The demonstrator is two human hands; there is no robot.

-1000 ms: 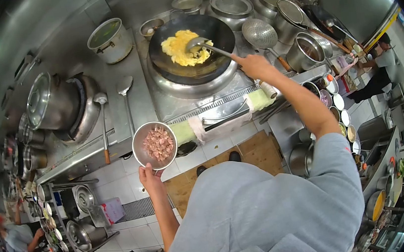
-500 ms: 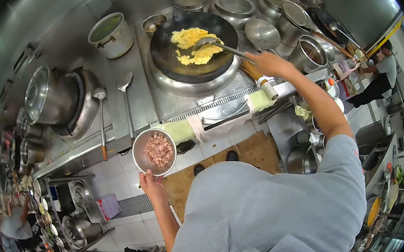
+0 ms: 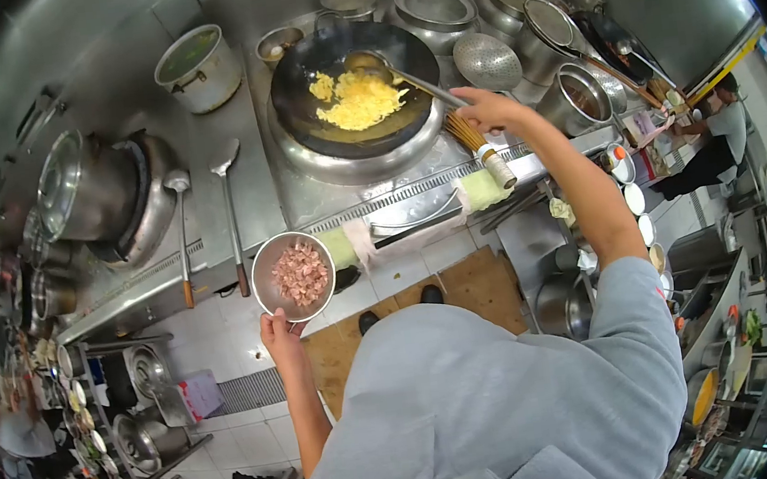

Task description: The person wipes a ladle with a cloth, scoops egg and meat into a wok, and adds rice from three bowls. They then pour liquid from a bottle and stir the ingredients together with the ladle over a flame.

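My right hand [image 3: 488, 110] is closed around the handle of a long metal ladle [image 3: 418, 81]. The ladle's bowl rests in a black wok [image 3: 296, 93] on the stove, at the far side of yellow scrambled egg [image 3: 362, 102]. The egg lies in broken pieces at the wok's middle. My left hand [image 3: 279, 331] grips the near rim of a metal bowl [image 3: 265, 281], held out in front of the stove's edge. Diced pink meat [image 3: 300, 273] lies in that bowl. A bamboo wok brush [image 3: 483, 149] is just below my right hand.
Left of the wok lie a spatula [image 3: 229, 200] and a second ladle [image 3: 182, 229], near a large lidded pot [image 3: 65, 186]. A white pot [image 3: 199, 71] stands at the back. A perforated skimmer [image 3: 486, 62] and several metal pots stand right. Another person [image 3: 721, 130] works at far right.
The ladle has moved to the wok's far side, and the egg is more broken up and gathered. My left hand keeps hold of the meat bowl. The view has shifted slightly.
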